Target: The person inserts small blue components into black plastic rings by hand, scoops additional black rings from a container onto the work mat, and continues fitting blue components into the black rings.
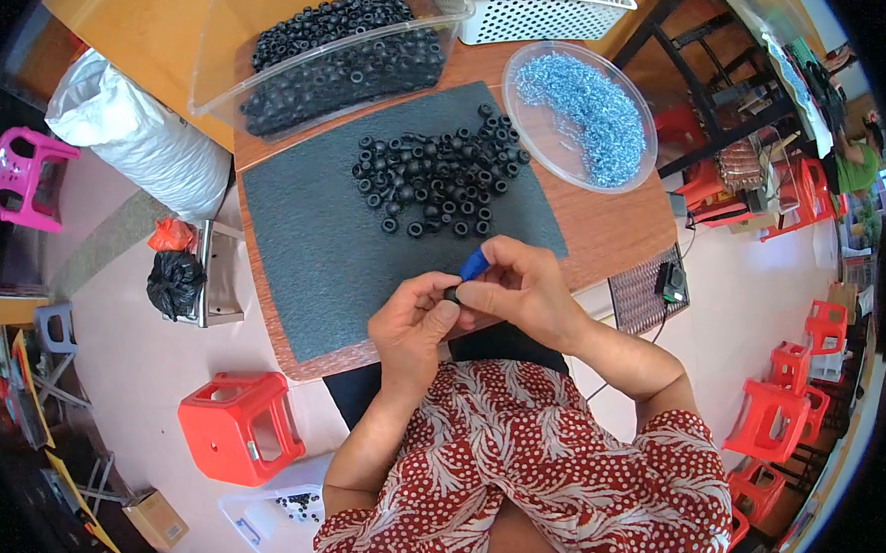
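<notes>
Two hands pinch one black ring, one blue tool.

A small black ring is pinched between the left hand and the right hand, and a blue tool is gripped in the right hand. Beyond them, black rings are heaped on a grey mat, beside a dish of blue pieces.

We are in a small assembly workshop — our wooden table carries a clear bin of black rubber rings, a dish of blue parts and a grey work mat, with stacked red plastic stools around.
</notes>
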`<state>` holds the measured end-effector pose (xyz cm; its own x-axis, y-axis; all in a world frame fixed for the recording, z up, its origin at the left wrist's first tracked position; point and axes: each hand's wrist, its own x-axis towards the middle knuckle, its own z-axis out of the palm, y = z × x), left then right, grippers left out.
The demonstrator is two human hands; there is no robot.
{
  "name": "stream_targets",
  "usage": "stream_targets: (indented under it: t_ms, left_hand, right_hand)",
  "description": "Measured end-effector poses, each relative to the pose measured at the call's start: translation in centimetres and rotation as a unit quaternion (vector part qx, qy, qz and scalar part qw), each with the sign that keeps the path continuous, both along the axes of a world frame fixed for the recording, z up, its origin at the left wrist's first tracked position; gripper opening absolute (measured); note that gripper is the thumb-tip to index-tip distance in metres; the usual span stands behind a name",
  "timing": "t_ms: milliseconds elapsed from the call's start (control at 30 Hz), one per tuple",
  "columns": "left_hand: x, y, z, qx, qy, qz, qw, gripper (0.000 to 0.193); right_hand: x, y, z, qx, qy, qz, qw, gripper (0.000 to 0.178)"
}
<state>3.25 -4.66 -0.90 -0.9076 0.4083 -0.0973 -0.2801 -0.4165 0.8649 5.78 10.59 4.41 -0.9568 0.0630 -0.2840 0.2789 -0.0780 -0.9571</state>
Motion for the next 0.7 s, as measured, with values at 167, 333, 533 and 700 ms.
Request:
stream_targets:
  t_ms: [167,333,533,700]
  left_hand:
    - [-0.5,-0.2,-0.1,0.080,-0.043,-0.016,0.996,0.021]
    - [-1.7,-1.0,-0.5,0.104,-0.041,0.014,0.994,0.018]
    - [-2.3,-1.0,-0.9,0.111,-0.053,0.023,0.992,0.018]
    - [-2.7,-1.2,-0.9,0.089,-0.045,0.014,0.995,0.019]
  right_hand:
    - [0.8,1.4,-1.2,0.041,0.105,-0.095,0.989,0.006]
    - [0.7,3.6,-2.9,0.314,0.200,-0.143,0.917,0.012]
    - [-1.5,2.6,-4.5,0.527,0.301,-0.114,0.787,0.021]
    - [-2.4,1.1,-4.8,0.579,0.316,-0.096,0.745,0.025]
